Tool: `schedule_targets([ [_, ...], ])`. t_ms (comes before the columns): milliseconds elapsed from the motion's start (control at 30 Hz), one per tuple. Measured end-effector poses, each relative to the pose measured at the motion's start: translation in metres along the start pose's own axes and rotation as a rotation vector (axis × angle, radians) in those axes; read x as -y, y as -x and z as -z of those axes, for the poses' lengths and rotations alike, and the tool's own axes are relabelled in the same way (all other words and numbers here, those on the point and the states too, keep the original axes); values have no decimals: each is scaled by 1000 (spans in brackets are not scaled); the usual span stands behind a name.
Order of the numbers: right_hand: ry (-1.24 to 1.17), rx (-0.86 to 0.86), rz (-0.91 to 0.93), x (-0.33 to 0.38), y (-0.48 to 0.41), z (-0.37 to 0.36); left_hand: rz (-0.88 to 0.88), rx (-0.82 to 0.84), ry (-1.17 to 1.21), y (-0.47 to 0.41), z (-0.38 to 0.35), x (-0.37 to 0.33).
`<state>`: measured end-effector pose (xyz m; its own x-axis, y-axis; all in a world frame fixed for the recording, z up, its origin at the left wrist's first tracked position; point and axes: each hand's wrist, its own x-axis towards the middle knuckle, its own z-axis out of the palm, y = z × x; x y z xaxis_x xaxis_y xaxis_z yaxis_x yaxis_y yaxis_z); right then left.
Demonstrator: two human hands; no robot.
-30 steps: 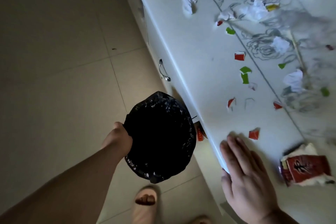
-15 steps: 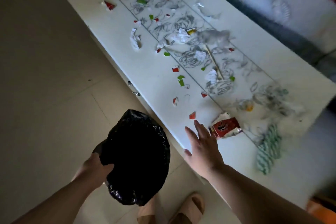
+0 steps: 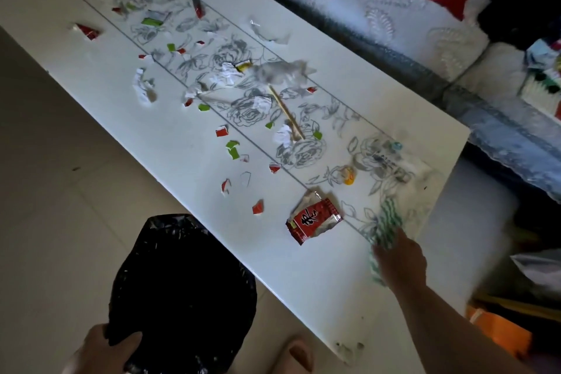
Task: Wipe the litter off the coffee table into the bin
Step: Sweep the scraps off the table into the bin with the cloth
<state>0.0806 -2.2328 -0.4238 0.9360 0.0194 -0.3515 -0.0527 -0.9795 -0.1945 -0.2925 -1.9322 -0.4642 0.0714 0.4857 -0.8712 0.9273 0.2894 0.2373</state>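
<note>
Fetching the wiper, by the look of it: right hand reaching onto the striped cloth at the near right end of the coffee table, grip blurred, impossible to tell whether closed. Left hand clamped on the rim of the bin, held below the table edge. Litter untouched, scattered left of the cloth, red wrapper nearest. Next, probably: grasping the cloth and sweeping toward the bin.

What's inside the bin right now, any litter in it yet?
The bin, held at its rim by the left hand, shows only a black liner with a few pale glints. Its inside is too dark to tell whether any litter lies there.
</note>
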Motion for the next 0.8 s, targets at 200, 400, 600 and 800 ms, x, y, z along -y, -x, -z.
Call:
schedule_targets([
  [200,-47,-4,-123,0,-16,-22,31,14,-2,-31,-10,14],
  [400,-13,-41,-21,22,-30,-24,-1,-51,-32,-29,-24,6],
  [600,40,59,293,80,-18,-54,-6,-130,38,-23,-35,6],
  [800,-31,228,410,129,9,-84,20,-183,145,-33,-33,13],
])
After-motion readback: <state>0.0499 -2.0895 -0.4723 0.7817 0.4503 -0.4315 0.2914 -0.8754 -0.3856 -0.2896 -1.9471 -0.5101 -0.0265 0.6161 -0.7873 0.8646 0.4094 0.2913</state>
